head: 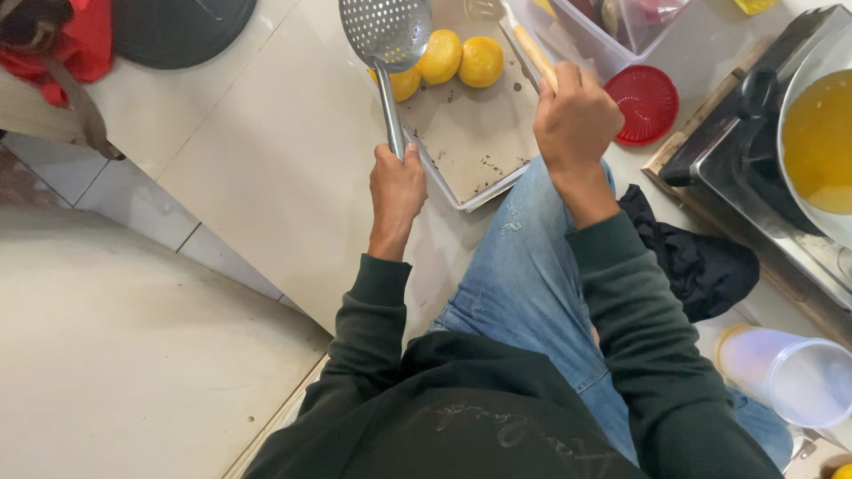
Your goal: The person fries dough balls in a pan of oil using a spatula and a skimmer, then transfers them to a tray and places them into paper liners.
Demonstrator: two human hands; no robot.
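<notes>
Dark sleeves lead to both hands, the left hand (pixel 397 184) gripping a skimmer (pixel 388 32) above yellow balls (pixel 461 59) on a tray (pixel 470 142), the right hand (pixel 575 115) clutching a wooden-handled tool (pixel 532 49); seemingly mid-lifting, needing steady scooping.

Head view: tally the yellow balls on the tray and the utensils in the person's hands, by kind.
Yellow balls on the tray: 3
Perforated metal skimmer, left hand: 1
Wooden-handled utensil, right hand: 1
Total: 5
</notes>
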